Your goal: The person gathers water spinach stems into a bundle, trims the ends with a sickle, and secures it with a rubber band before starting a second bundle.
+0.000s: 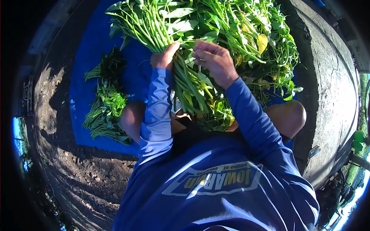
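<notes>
My left hand (165, 57) is closed around a thick bunch of leafy green stems (153, 29), whose stems and leaves fan out above the fist. Just right of it, my right hand (216, 61) has its fingers bent close together near a thin stem that runs across from the bunch. Whether the fingertips pinch that stem is hard to make out. Below the hands, more long stems (189, 84) slope down toward my lap. A big heap of loose greens (246, 34), some leaves yellow, lies beyond and to the right of my right hand.
A blue tarp (83, 111) lies under everything. On its left side rest bunches of greens, one dark (110, 67) and one bright (110, 106). My bent knees (287, 117) are on both sides. Bare soil (96, 173) borders the tarp; a concrete strip (333, 88) runs along the right.
</notes>
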A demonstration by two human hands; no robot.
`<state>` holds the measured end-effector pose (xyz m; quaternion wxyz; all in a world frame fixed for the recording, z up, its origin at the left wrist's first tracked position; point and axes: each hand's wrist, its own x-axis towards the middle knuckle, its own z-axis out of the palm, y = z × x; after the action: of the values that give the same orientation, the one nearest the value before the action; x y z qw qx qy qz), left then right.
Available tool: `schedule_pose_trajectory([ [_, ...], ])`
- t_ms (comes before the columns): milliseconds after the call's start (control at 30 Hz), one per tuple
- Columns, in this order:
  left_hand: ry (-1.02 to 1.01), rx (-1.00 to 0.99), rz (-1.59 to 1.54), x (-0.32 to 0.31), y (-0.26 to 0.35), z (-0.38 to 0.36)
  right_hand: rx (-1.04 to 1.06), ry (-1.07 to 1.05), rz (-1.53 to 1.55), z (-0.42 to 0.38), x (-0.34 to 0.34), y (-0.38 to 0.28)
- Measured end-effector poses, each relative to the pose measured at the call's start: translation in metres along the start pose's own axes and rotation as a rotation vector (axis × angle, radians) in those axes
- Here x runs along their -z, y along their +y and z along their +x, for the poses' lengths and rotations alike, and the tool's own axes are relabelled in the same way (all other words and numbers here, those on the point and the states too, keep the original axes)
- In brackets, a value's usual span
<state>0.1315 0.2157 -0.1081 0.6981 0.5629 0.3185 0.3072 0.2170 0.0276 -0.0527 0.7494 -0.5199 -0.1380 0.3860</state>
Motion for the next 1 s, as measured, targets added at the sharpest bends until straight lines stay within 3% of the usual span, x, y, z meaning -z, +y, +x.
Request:
schedule_pose_trajectory([
  [100,-0.062,-0.086,0.223,0.009,0.063,-0.003,0.175,0.242,-0.322,-0.032,0.026,-0.072],
  [133,-0.115,-0.193,0.201,0.016,0.064,0.005,0.156,0.224,-0.486,-0.043,0.034,-0.082],
  [200,-0.102,-0.076,0.038,0.011,0.081,0.005,0.132,0.044,-0.586,-0.069,0.025,-0.088],
  [267,-0.152,-0.053,-0.107,-0.001,0.101,0.002,0.262,-0.029,-0.628,-0.087,0.019,-0.069],
  [300,-0.186,-0.008,-0.119,-0.007,0.114,-0.004,0.479,0.000,-0.845,-0.092,0.013,-0.069],
  [400,-0.288,0.061,-0.089,-0.016,0.124,-0.004,0.605,-0.018,-0.809,-0.088,-0.004,-0.073],
  [467,-0.320,0.006,-0.059,-0.024,0.123,0.001,0.831,-0.067,-0.888,-0.071,-0.016,-0.070],
  [533,-0.336,0.026,-0.070,-0.034,0.129,-0.006,0.902,-0.129,-1.056,-0.063,-0.022,-0.065],
  [667,-0.300,-0.043,-0.018,-0.031,0.111,0.009,0.852,-0.098,-1.156,-0.072,-0.020,-0.059],
  [833,-0.202,0.026,0.019,-0.017,0.105,0.020,0.540,-0.318,-0.985,-0.119,-0.005,-0.063],
  [933,-0.191,0.097,0.012,-0.011,0.109,0.021,0.612,-0.031,-1.147,-0.125,0.001,-0.064],
  [1000,-0.188,0.111,-0.008,-0.005,0.101,0.028,0.413,0.010,-1.035,-0.115,-0.003,-0.075],
])
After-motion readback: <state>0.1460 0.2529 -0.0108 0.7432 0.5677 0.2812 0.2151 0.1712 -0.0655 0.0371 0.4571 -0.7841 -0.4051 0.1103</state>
